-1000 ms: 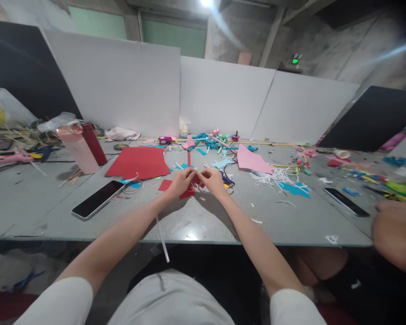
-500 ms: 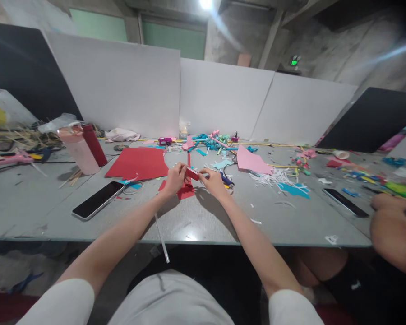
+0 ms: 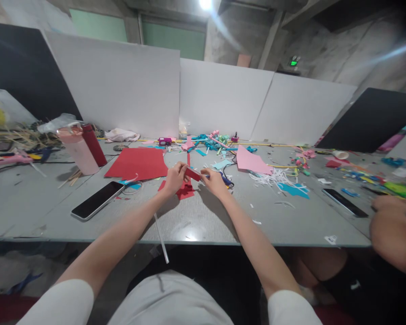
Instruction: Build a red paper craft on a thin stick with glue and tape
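A small strip of red paper [image 3: 193,174] is held up over the table between my two hands. My left hand [image 3: 176,177] pinches its left end. At its right end are the closed fingers of my right hand [image 3: 212,181]. Below the strip, more red paper pieces [image 3: 185,193] lie on the table, partly hidden by my left hand. A blue-handled tool [image 3: 228,179] rests just behind my right hand, mostly covered. To the left lies a large red sheet [image 3: 137,163].
A phone [image 3: 98,201] lies front left, near a pink bottle [image 3: 79,151] and a dark red bottle [image 3: 94,145]. On the right are a pink sheet [image 3: 252,160], white paper shreds [image 3: 274,178], another phone [image 3: 345,202] and a co-worker's arm [image 3: 392,225]. A clear stick [image 3: 161,239] overhangs the table edge.
The red strip has turned slightly, and its white edge shows less. My right fingers have shifted a little to the right along its end. My left hand has barely moved.
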`<state>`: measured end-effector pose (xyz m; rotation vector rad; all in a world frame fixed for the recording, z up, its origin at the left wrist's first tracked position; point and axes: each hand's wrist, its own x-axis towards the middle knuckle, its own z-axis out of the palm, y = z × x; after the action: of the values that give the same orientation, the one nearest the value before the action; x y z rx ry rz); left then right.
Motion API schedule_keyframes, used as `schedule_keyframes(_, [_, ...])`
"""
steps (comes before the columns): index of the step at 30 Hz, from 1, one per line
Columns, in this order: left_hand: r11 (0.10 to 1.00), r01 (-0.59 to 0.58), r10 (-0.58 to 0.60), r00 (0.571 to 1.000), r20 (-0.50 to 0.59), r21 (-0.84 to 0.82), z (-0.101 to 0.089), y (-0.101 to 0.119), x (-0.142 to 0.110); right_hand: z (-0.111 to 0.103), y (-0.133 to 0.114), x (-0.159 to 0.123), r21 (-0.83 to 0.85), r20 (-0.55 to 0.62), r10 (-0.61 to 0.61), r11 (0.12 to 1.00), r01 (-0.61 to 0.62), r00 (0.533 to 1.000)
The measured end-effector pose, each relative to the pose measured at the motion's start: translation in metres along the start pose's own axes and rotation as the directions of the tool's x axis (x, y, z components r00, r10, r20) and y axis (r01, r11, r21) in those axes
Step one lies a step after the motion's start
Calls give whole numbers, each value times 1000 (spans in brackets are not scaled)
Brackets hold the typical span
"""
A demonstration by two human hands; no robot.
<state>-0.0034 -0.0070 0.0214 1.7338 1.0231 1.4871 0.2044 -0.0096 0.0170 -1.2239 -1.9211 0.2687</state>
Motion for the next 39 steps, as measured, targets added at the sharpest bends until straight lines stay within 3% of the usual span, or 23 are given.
schedule_keyframes(39, [998, -20, 20, 1000, 3, -63, 2, 1, -2, 0, 0, 4, 42, 18, 1, 999, -2, 1000])
